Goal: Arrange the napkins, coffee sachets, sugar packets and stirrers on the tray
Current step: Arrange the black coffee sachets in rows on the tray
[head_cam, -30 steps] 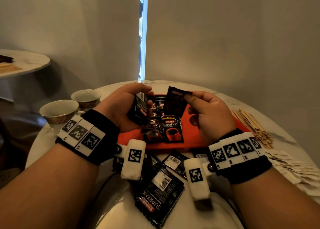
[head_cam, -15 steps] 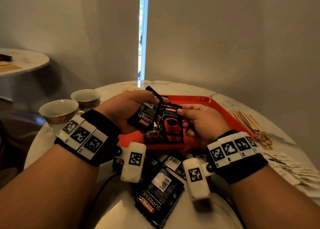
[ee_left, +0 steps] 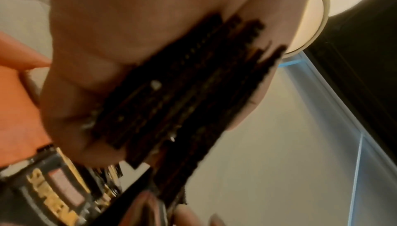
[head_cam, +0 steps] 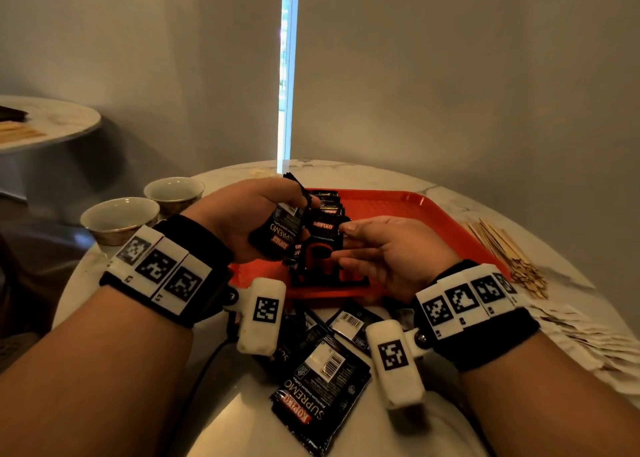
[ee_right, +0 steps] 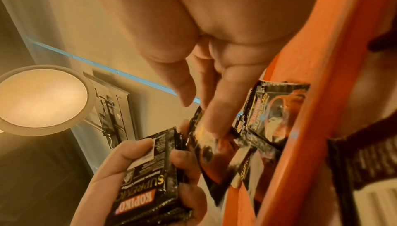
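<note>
Two hands work over the near left part of the red tray (head_cam: 433,210). The left hand (head_cam: 242,221) has its fingers and thumb curled round a stack of coffee sachets (head_cam: 282,229), held on edge above the tray. The right hand (head_cam: 388,248) pinches a single sachet (head_cam: 320,248) by its right edge between thumb and fingers, just over the row of sachets (head_cam: 329,203) already lying on the tray.

To do this step well, I judge the single sachet should go down flat, face up, overlapping the row evenly, with the fingers letting go only once it lies flush.

Room is ample: the right half of the tray is bare, enough for the wooden stirrers (head_cam: 505,252) and the pale paper packets (head_cam: 581,335), both lying on the bench (head_cam: 398,176) to the right of the tray. More loose sachets (head_cam: 320,391) lie on the bench near the person, under the wrists, so lowering the forearms could scatter them. The tray's raised near rim calls for a slight lift. Two cups (head_cam: 121,216) stand well left, out of the way.
</note>
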Available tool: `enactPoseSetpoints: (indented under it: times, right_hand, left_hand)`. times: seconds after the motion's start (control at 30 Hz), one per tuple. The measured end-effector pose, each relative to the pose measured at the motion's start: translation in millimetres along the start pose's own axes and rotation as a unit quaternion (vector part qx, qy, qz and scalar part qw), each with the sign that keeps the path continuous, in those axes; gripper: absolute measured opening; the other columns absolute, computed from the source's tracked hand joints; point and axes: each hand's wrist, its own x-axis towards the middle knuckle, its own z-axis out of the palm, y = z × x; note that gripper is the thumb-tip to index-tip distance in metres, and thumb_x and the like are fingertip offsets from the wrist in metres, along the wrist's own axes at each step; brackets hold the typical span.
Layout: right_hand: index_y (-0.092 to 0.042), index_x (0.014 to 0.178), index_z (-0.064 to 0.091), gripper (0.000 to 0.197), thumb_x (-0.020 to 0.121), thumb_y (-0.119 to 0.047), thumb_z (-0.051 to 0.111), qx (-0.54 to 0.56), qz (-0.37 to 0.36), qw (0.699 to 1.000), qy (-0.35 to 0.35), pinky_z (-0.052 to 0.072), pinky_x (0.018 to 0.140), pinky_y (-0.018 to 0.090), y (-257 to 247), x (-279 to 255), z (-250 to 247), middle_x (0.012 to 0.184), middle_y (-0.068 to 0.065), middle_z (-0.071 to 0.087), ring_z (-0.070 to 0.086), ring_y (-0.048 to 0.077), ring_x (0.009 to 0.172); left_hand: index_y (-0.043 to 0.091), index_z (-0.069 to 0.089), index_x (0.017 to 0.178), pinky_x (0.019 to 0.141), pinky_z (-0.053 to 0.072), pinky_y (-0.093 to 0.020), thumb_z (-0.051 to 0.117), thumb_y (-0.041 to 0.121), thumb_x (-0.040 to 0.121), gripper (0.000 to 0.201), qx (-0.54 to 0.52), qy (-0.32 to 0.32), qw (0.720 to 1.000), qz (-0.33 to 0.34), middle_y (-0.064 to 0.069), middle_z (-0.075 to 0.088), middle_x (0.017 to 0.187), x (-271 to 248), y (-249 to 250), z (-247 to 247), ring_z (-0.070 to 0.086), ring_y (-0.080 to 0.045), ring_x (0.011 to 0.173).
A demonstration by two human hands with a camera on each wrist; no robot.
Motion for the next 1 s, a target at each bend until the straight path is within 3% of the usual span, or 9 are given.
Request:
enactPoseSetpoints:
  times: [0.17,0.23,0.37,0.5,0.63,0.77,0.9,1.0]
  right_hand:
    - [0.01,0.117,0.062,0.029,0.092,-0.004,0.066,-0.025,0.028,0.999,-0.008,0.06,0.072,0.032,6.1,1.4,7.1,0.095,0.023,0.067,0.074,0.033,0.084]
    - [0.011,0.116,0.062,0.027,0.092,-0.003,0.065,-0.032,0.034,0.999,-0.01,0.06,0.072,0.031,7.4,2.6,9.0,0.099,0.025,0.065,0.073,0.029,0.078]
    - [0.006,0.104,0.064,0.015,0.092,-0.003,0.066,-0.037,0.045,0.998,-0.011,0.06,0.069,0.03,8.7,5.0,11.7,0.088,0.02,0.065,0.072,0.022,0.065]
    - [0.008,0.109,0.063,0.023,0.091,-0.005,0.068,-0.048,0.052,0.997,-0.004,0.061,0.071,0.03,11.4,9.4,13.1,0.093,0.022,0.065,0.071,0.02,0.06]
    - [0.008,0.112,0.061,0.028,0.089,-0.007,0.07,-0.053,0.05,0.997,0.003,0.061,0.079,0.034,11.7,10.6,14.9,0.103,0.026,0.067,0.068,0.018,0.055]
    - [0.008,0.113,0.061,0.031,0.09,-0.009,0.071,-0.063,0.039,0.997,0.011,0.061,0.074,0.031,10.5,10.2,17.0,0.113,0.029,0.067,0.069,0.019,0.06]
    - [0.008,0.116,0.06,0.034,0.091,-0.012,0.07,-0.069,0.036,0.997,0.011,0.06,0.077,0.033,9.9,10.0,17.0,0.112,0.029,0.067,0.068,0.018,0.059]
    - [0.007,0.118,0.059,0.039,0.09,-0.016,0.072,-0.072,0.026,0.997,0.014,0.062,0.067,0.03,9.2,9.9,16.3,0.103,0.024,0.067,0.071,0.024,0.071]
  left_hand:
    - [0.01,0.063,0.103,0.055,0.052,-0.027,0.052,0.016,0.095,0.015,0.067,0.021,0.997,-0.041,-0.011,0.067,0.073,-1.8,-0.1,2.2,0.062,-0.02,0.062]
    - [0.009,0.064,0.104,0.052,0.053,-0.027,0.051,0.017,0.095,0.018,0.07,0.02,0.996,-0.047,-0.012,0.066,0.072,-2.4,0.3,1.2,0.063,-0.02,0.058]
    - [0.007,0.062,0.102,0.047,0.053,-0.025,0.05,0.017,0.095,0.017,0.079,0.035,0.995,-0.059,-0.011,0.066,0.063,-1.9,1.0,0.1,0.062,-0.018,0.05]
    - [0.007,0.062,0.108,0.045,0.052,-0.027,0.05,0.018,0.093,0.021,0.08,0.041,0.993,-0.08,-0.013,0.063,0.084,-1.5,1.0,1.1,0.061,-0.02,0.064]
    - [0.007,0.06,0.113,0.046,0.053,-0.027,0.051,0.018,0.094,0.024,0.084,0.05,0.992,-0.083,-0.014,0.063,0.085,-0.7,0.0,1.0,0.06,-0.021,0.066]
    - [0.006,0.059,0.119,0.046,0.053,-0.03,0.053,0.015,0.093,0.029,0.088,0.052,0.991,-0.089,-0.017,0.064,0.09,-0.2,0.6,-0.5,0.062,-0.023,0.068]
    - [0.007,0.056,0.126,0.047,0.054,-0.032,0.055,0.014,0.093,0.034,0.089,0.052,0.99,-0.093,-0.019,0.064,0.098,0.3,0.4,-1.1,0.064,-0.024,0.072]
    - [0.007,0.053,0.127,0.047,0.054,-0.033,0.056,0.013,0.093,0.035,0.086,0.06,0.99,-0.089,-0.02,0.063,0.098,2.4,-0.3,-1.0,0.066,-0.025,0.067]
